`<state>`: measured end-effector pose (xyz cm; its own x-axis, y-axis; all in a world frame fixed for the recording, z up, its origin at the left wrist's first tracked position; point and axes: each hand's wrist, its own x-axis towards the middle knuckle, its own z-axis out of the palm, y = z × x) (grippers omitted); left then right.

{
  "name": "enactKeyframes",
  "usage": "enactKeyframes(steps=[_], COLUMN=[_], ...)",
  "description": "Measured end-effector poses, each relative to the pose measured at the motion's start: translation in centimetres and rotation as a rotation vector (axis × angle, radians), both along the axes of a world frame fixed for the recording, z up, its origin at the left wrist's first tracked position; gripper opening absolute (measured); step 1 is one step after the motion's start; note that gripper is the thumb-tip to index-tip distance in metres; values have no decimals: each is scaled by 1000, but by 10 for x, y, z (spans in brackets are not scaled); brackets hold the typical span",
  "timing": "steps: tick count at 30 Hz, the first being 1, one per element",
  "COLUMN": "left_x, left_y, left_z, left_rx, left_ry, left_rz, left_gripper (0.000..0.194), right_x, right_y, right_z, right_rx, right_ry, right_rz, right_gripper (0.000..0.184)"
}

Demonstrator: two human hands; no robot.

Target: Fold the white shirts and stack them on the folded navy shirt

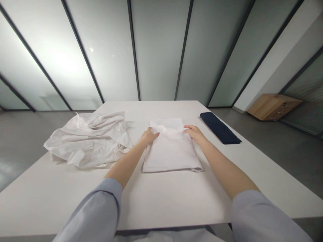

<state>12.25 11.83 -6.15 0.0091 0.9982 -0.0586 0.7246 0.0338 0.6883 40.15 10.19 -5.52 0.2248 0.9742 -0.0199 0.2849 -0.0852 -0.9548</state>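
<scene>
Folded white cloth (171, 148) lies flat mid-tbl on white table (161, 201), my L hand (149, 136) open, palm down on its left edge, R hand (195, 134) open w/ fingers on its upper right edge, neither gripping. Crumpled white cloth (88, 141) just left of L hand; folded navy cloth (219, 127) right of R hand. Wooden cabinet (274, 107) on floor, far right.

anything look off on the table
The crumpled white cloth looks odd: it lies in a loose heap at the left edge of the table, unlike the neatly folded white cloth and navy cloth.
</scene>
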Motion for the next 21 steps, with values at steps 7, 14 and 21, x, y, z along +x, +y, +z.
enactKeyframes(steps=[7,14,21], left_x=[35,14,0], left_y=[6,-2,38], left_z=[-1,12,79], left_rx=[-46,-173,54], left_ry=[-176,-842,-864], left_rz=[-90,-152,-162], left_gripper=[78,76,66], right_x=[14,9,4], right_y=[-5,-5,42], right_z=[-20,-10,55], right_rx=[-43,111,329], right_ry=[-45,131,0], right_rz=[-16,51,46], right_gripper=[36,36,46])
